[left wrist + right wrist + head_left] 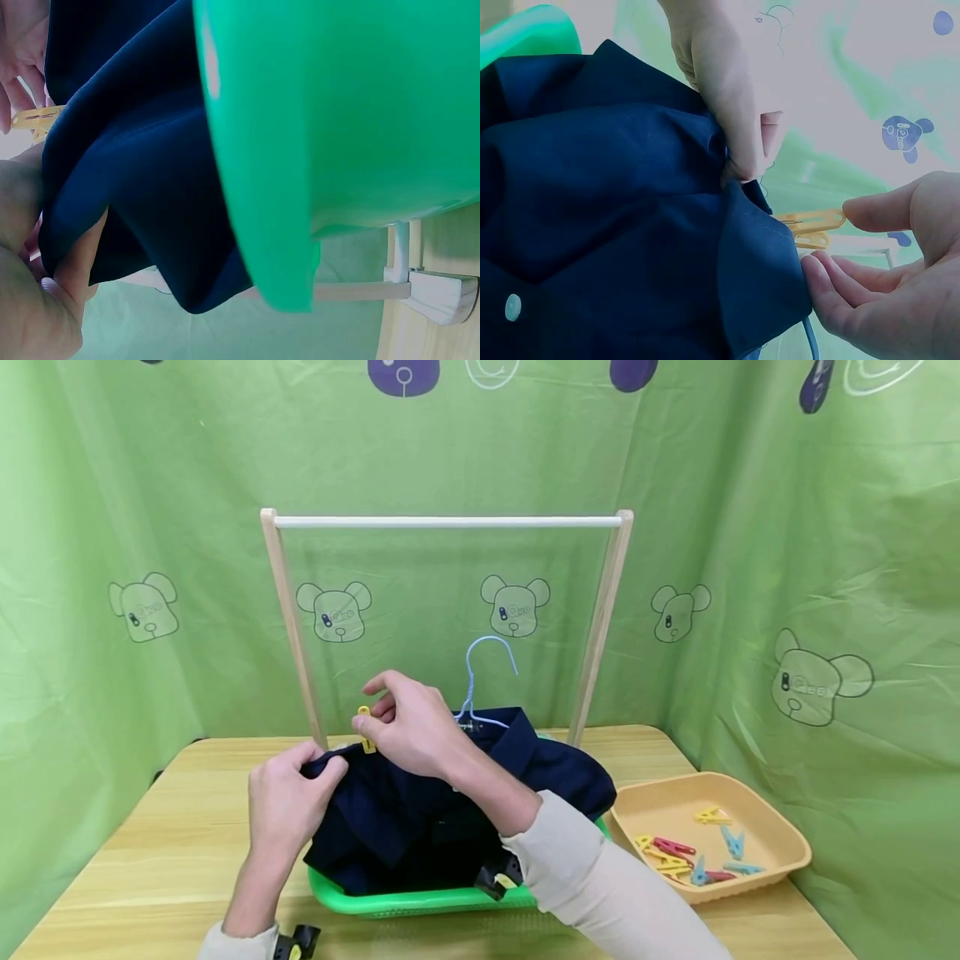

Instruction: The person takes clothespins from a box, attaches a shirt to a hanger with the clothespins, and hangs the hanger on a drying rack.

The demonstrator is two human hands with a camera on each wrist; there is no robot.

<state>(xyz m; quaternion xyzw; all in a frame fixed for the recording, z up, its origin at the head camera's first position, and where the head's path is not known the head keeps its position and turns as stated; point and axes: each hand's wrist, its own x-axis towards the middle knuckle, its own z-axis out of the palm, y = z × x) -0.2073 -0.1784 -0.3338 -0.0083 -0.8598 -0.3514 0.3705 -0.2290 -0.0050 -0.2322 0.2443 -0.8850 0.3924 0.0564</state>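
A dark navy shirt (420,810) with a pale button hangs on a light blue wire hanger (471,681) and lies bunched over a green basket (367,906). My left hand (288,793) pinches the cloth at the shirt's left shoulder between thumb and fingers. Just inward of it, a yellow clothespin (810,221) is clipped on the shoulder's upper edge, its handles pointing up. My right hand (416,727) is around the clothespin's handles, with the thumb tip (851,214) right at one handle end and the loosely bent fingers spread beside the other.
Behind the basket stands a rack with wooden posts (600,631) and a white crossbar (450,522). An orange tray (780,827) to the right holds several yellow, red and blue clothespins (733,842). A green patterned curtain (450,443) encloses the wooden table (150,860).
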